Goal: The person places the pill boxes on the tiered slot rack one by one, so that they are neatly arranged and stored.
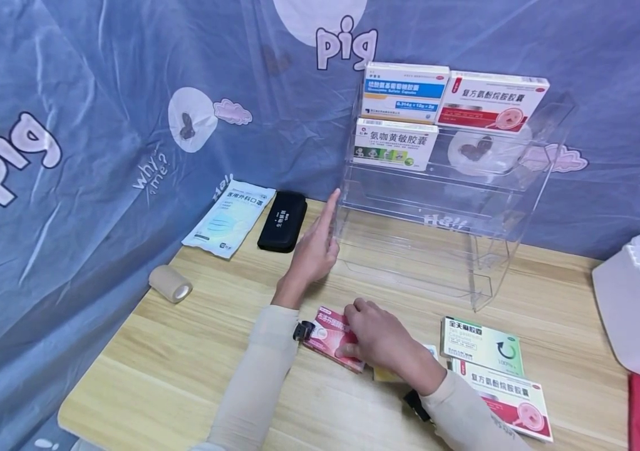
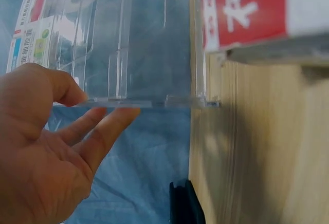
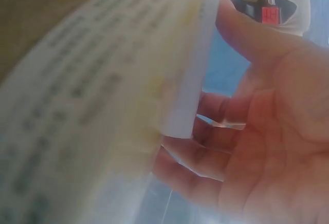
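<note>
A: Risks?
B: Centre: left hand (image 1: 314, 252) pinches the clear rack (image 1: 410, 214) by its side. A tug could tip it.
A: Red box (image 1: 327, 338)?
B: Lower centre, gripped in right hand (image 1: 381, 335). Weak hold could drop it.
A: Lower right?
B: Sleeve (image 1: 461, 407) could snag the green box (image 1: 483, 346).

Box (image 1: 328, 335) before stand (image 1: 404, 212), packet (image 1: 231, 219) to its left, tub (image 1: 632, 307) right
</note>
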`<action>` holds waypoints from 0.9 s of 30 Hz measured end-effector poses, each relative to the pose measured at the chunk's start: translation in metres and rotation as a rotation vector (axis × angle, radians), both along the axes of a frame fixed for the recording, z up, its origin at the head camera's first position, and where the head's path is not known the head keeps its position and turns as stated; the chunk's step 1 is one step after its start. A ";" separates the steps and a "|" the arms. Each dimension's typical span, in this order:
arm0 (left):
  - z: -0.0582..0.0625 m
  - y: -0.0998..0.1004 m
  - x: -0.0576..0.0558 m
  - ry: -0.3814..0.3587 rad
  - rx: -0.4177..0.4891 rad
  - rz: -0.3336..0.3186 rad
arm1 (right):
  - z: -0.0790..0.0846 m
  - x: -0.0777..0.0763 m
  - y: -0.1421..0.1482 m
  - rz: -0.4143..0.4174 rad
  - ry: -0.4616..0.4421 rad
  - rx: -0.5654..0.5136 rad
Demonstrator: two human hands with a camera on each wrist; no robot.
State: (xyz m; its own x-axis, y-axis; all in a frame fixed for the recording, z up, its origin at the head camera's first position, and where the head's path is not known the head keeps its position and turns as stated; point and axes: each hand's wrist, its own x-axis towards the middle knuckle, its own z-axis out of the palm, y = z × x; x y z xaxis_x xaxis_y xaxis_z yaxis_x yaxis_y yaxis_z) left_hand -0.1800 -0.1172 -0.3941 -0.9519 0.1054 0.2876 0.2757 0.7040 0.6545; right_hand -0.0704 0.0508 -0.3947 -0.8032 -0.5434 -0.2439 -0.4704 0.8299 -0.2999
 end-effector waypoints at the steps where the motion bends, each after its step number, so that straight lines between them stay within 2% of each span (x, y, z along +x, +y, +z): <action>1: 0.000 0.000 0.000 0.002 -0.001 0.000 | 0.001 -0.001 0.001 -0.010 -0.017 0.002; 7: 0.001 0.000 -0.001 0.013 -0.004 -0.003 | 0.006 -0.008 0.008 -0.091 -0.145 -0.004; 11: 0.000 0.000 -0.001 0.018 -0.001 -0.006 | 0.008 -0.012 0.012 -0.111 -0.171 -0.045; 21: -0.002 0.000 -0.001 0.035 -0.002 -0.014 | 0.013 -0.022 0.025 -0.087 -0.132 -0.261; 27: -0.002 0.000 -0.001 0.032 -0.008 -0.007 | 0.019 -0.029 0.038 -0.029 -0.023 -0.310</action>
State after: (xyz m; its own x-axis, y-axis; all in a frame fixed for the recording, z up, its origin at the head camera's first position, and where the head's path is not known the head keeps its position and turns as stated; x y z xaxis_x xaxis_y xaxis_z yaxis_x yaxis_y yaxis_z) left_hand -0.1807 -0.1175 -0.3959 -0.9415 0.1145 0.3170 0.3015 0.7069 0.6399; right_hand -0.0990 0.0887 -0.3756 -0.8159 -0.5713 -0.0883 -0.4377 0.7103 -0.5512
